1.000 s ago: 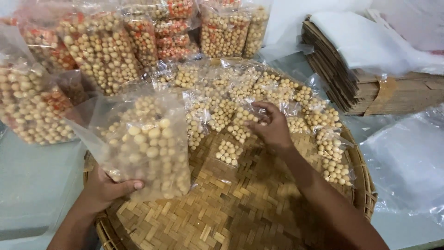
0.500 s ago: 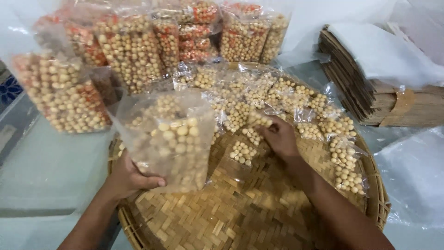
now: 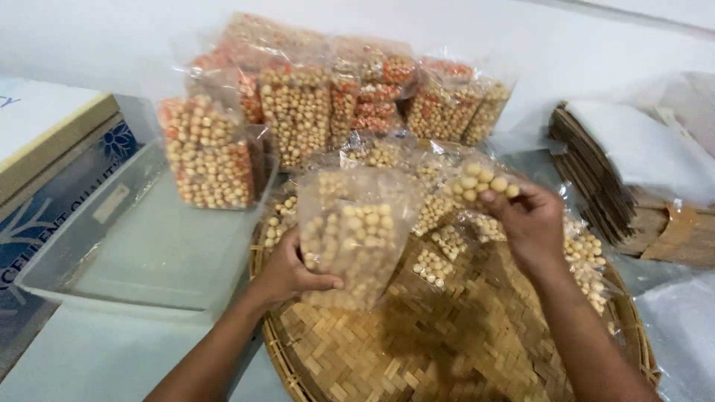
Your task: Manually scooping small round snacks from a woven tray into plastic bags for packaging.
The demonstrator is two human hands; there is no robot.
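My left hand [image 3: 289,272] grips a large clear plastic bag [image 3: 356,234] partly filled with small packets of round beige snack balls, held upright over a round woven bamboo tray [image 3: 417,350]. My right hand [image 3: 530,222] holds a small clear packet of the same balls [image 3: 480,181], lifted above the tray to the right of the big bag's mouth. Several more small packets [image 3: 438,262] lie on the far half of the tray.
Filled bags of snack balls with red labels [image 3: 298,108] stand stacked behind the tray against a white wall. A clear plastic bin lid [image 3: 141,246] lies at left beside a printed box [image 3: 45,171]. Folded cardboard [image 3: 596,179] is stacked at right.
My right hand picked a small packet off the tray and raised it toward the big bag. The view tilted upward and shifted, showing more of the wall and the left side.
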